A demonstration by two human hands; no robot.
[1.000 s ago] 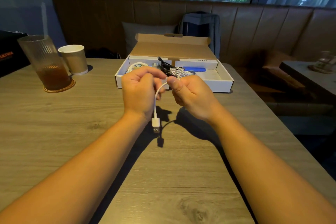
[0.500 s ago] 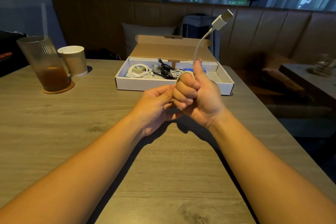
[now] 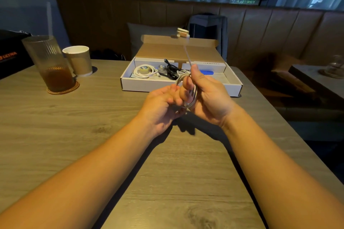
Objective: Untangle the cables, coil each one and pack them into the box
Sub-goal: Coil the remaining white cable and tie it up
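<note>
Several likely light, springy white cable loops (image 3: 179,79) we pinch where they cross, right hand (image 3: 210,96) near the box (image 3: 149,85); left hand (image 3: 160,106) hold unclear.

Looped white cable (image 3: 194,96) before open box (image 3: 149,85)

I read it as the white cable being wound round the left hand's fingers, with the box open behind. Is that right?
No. The head view shows the white cable wound round the fingers of the right hand, not the left. The box is open behind.
</note>
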